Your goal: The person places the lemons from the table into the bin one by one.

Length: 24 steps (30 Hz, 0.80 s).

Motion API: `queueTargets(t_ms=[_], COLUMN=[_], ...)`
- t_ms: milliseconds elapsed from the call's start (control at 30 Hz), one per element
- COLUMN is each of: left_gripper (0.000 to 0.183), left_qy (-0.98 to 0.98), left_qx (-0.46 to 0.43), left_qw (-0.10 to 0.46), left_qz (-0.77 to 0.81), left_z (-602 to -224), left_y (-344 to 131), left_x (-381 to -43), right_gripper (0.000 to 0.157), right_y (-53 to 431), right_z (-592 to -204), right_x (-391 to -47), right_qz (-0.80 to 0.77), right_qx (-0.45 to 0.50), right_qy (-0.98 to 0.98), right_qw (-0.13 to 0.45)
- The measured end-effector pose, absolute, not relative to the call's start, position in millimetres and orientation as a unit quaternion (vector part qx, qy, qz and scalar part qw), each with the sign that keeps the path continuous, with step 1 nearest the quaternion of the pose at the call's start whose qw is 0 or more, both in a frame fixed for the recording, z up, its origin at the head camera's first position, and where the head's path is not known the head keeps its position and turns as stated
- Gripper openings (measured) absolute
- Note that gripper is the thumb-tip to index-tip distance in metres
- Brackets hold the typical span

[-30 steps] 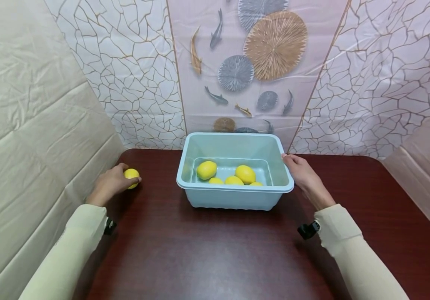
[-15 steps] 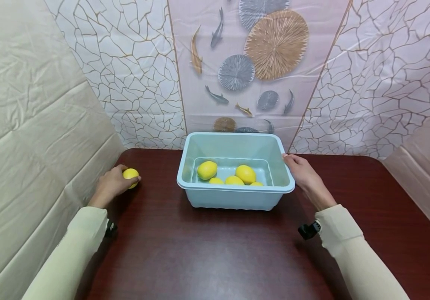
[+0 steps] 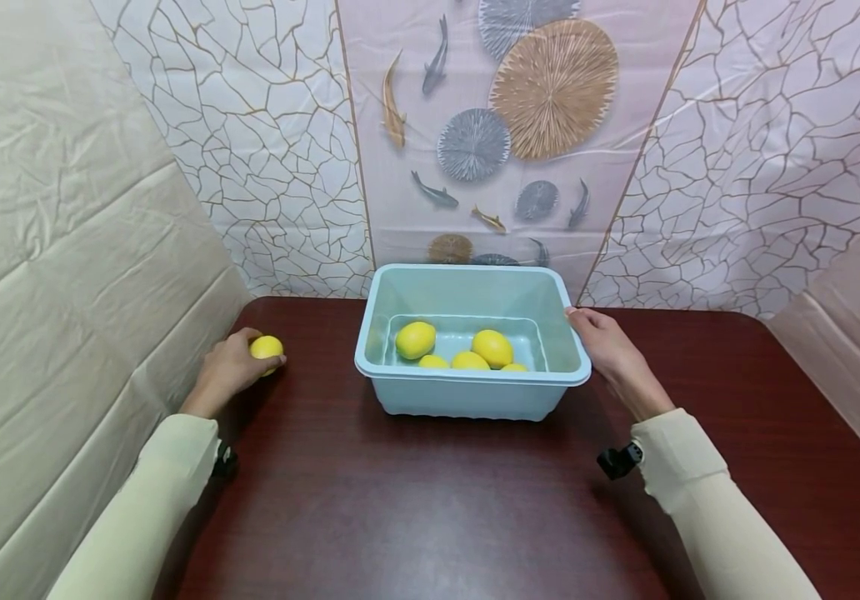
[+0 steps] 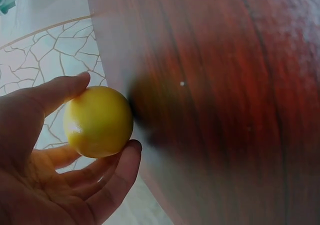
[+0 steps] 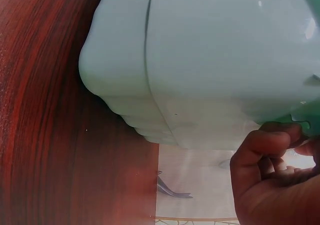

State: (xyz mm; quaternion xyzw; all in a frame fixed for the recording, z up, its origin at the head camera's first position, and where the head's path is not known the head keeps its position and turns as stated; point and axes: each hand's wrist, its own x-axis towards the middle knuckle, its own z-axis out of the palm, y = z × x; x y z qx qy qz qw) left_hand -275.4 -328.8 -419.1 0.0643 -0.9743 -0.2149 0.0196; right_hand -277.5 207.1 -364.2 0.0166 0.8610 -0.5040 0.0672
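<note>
At the table's left side, my left hand (image 3: pixel 232 367) holds a yellow lemon (image 3: pixel 267 353) between thumb and fingers. The left wrist view shows the lemon (image 4: pixel 99 122) with the thumb on one side and curled fingers on the other, right at the tabletop. My right hand (image 3: pixel 610 348) grips the right rim of a pale blue plastic basin (image 3: pixel 460 396); in the right wrist view its fingers (image 5: pixel 265 144) curl at the rim. Several lemons lie inside the basin, among them one at the left (image 3: pixel 416 340) and one right of the middle (image 3: pixel 492 348); the front wall partly hides others.
The dark red-brown table (image 3: pixel 430 500) has the basin near its back edge. Behind it hangs a patterned cloth (image 3: pixel 280 150) with fish and round motifs. Beige cloth (image 3: pixel 85 275) walls the left side, and pinkish cloth (image 3: pixel 857 333) the right.
The left hand and its lemon have shifted only very slightly. The right hand stays on the basin's rim, and the basin and the lemons in it keep their places.
</note>
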Motion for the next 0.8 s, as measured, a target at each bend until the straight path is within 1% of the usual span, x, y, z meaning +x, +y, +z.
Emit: queueTargets(t_ms=[367,633,800], left_gripper=[0.066,0.062,0.061], left_qy=[-0.969,-0.965,-0.962], left_qx=[0.052,0.035,0.019], left_qw=[0.027,0.056,0.073], left_qz=[-0.242,-0.255,-0.262], left_z=[-421.0,-419.7,-418.9], left_y=[-328.1,-328.3,-326.5], left_x=[-276.5,-276.0,-275.3], right_gripper=[0.063,0.066,0.064], right_y=[207.1,206.5,206.9], right_z=[-365.0,-365.0,-365.4], right_x=[-278.3,-277.9,-278.4], right_qz=[-0.502,-0.506,-0.507], right_qx=[0.013,0.014,0.014], right_qy=[0.862,0.86,0.86], right_qw=[0.06,0.062,0.061])
